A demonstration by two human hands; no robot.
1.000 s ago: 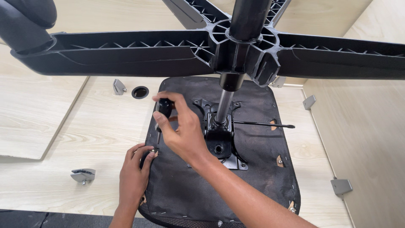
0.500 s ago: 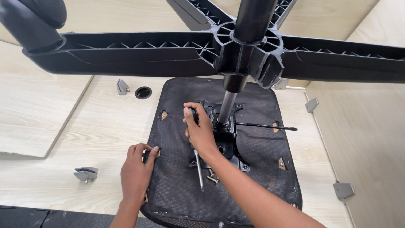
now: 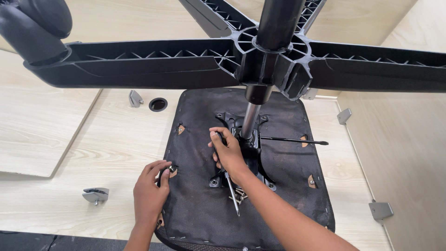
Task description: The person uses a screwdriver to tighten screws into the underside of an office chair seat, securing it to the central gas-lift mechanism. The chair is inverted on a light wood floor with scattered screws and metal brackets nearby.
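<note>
A: Entry, one frame. What was in the right hand (image 3: pixel 228 155)?

B: It was closed around the dark handle of a screwdriver (image 3: pixel 231 186). The thin metal shaft ran down and away from the fist, toward the person, its tip resting on the black fabric.

A: And the thing it lay on?

B: An upturned chair seat (image 3: pixel 204 218), underside up, covered in black cloth stapled round the edge. It lay flat on the pale wooden table (image 3: pixel 69 153). Small tan cut-outs in the cloth showed screw points near the corners.

A: What sat beside the grip?

B: Just right of the fist, touching or nearly so, stood the black metal mounting plate (image 3: pixel 253 153) with the chrome gas column (image 3: pixel 250 122) rising from it. Above the grip, the black five-arm base (image 3: pixel 260 65) spread across the view, a caster (image 3: pixel 35 28) at far upper left. A thin lever rod (image 3: pixel 292 139) stuck out to the right of the plate.

A: Loose hardware?

B: A few screws (image 3: pixel 239 195) lay just below the fist, beside the shaft.

A: Left hand (image 3: pixel 149 193)?

B: Down-left of the right hand, well apart, at the seat's left edge. Fingertips pinched at a small fitting (image 3: pixel 173 170) in a cut-out; whether they gripped it, I could not tell.
</note>
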